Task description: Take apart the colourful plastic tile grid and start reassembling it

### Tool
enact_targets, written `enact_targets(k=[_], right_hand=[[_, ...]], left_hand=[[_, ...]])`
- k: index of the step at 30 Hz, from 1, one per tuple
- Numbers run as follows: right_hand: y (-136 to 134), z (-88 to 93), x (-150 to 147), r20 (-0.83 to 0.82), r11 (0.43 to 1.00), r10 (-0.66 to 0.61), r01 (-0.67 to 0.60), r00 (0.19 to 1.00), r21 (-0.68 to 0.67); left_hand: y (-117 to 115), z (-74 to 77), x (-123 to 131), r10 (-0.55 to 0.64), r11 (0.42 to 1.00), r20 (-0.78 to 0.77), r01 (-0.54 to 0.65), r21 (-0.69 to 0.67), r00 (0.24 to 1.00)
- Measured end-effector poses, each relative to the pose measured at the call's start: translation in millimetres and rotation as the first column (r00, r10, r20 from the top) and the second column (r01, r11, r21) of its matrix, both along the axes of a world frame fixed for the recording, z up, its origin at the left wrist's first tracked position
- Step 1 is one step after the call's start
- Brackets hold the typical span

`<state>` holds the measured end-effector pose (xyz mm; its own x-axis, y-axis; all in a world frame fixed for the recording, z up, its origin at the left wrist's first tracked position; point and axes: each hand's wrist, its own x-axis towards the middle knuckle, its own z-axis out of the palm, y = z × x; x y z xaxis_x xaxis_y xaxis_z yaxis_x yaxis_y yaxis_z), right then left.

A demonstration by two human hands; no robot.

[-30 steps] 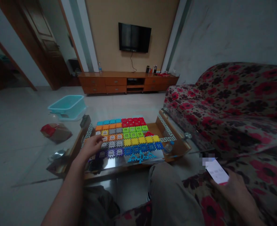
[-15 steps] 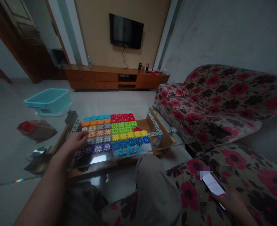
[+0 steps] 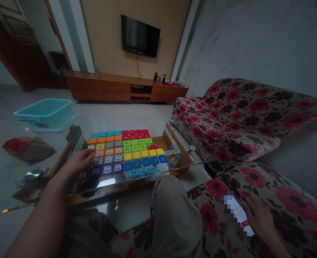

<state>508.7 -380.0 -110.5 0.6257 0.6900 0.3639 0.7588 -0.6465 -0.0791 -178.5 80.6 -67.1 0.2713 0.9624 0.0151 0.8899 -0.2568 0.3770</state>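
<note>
My left hand (image 3: 81, 159) rests at the left end of the rows of plastic interlocking blocks (image 3: 141, 155) on the glass table. Its fingers stretch over the block ends, with nothing visible gripped in them. The blocks lie in colour rows: light blue, red, orange, green, grey, yellow, purple and dark blue, several with white window inserts (image 3: 109, 160). Light blue arched pieces (image 3: 142, 172) lie at the near side, and a red piece (image 3: 153, 147) sits by the green row. My right hand (image 3: 260, 216), slightly blurred, lies with fingers apart beside a phone (image 3: 237, 211) on the sofa seat.
A clear bottle (image 3: 173, 163) stands at the table's right. On the floor to the left are a turquoise tub (image 3: 44, 116) and a brown-and-red bag (image 3: 28, 148). A flowered sofa (image 3: 239, 104) runs along the right; a TV (image 3: 140, 36) hangs above a wooden cabinet (image 3: 117, 87).
The view has turned slightly right. My right hand has come off the phone's lower end to its right side; the phone stays on the seat. My left hand remains by the blocks' left end.
</note>
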Motion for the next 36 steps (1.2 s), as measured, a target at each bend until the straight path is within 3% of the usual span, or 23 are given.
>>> enact_targets(k=[3,5,7,9,11,13,17,21,26,31,36], right_hand=[[40.8,39.1,-16.7,0.036,0.991,0.048,-0.052,0.998,0.121],[81.4,65.2,-43.8,0.041,0.974,0.156,-0.160,0.987,0.162],[128.6,83.8,-87.4,0.046,0.916,0.344,-0.346,0.938,0.205],[176.3,90.5,-144.8,-0.004,0.829,0.531,-0.518,0.848,0.212],[218.2,84.8,-208.3,-0.117,0.751,0.660,-0.646,0.742,0.136],[250.3,68.9,-268.0,-0.208,0.691,0.709,-0.722,0.674,0.016],[286.7,27.9,-347.8,-0.210,0.687,0.666,-0.698,0.716,-0.200],[307.4,4.6,-375.1,-0.199,0.729,0.583,-0.615,0.788,-0.300],[336.1,0.9,-384.3,-0.185,0.781,0.489,-0.523,0.852,-0.342],[370.4,-2.1,-386.7,-0.202,0.757,0.527,-0.563,0.826,-0.332],[401.6,-9.2,-391.6,-0.197,0.742,0.580,-0.612,0.791,-0.272]], left_hand=[[1.8,-7.3,-1.9,-0.001,1.000,0.005,0.001,0.028,1.000],[0.5,-10.6,3.2,-0.033,0.996,0.007,0.033,0.083,0.999],[-5.9,-11.4,14.3,-0.117,0.981,0.019,0.112,0.156,0.993],[-18.9,-11.3,30.8,-0.188,0.968,0.008,0.184,0.173,0.982],[-37.2,-13.0,50.3,-0.236,0.955,0.001,0.232,0.183,0.972],[-57.6,-18.3,69.4,-0.279,0.942,-0.020,0.277,0.191,0.960],[-87.0,-34.6,92.5,-0.342,0.916,-0.098,0.355,0.189,0.935],[-89.9,-43.0,94.0,-0.240,0.944,-0.131,0.262,0.199,0.962],[-77.1,-43.8,97.0,-0.035,0.975,-0.155,0.068,0.211,0.987],[-61.5,-43.3,98.1,0.034,0.985,-0.182,-0.003,0.170,0.983],[-42.7,-38.0,80.9,0.020,0.994,-0.195,0.001,0.105,0.981]])
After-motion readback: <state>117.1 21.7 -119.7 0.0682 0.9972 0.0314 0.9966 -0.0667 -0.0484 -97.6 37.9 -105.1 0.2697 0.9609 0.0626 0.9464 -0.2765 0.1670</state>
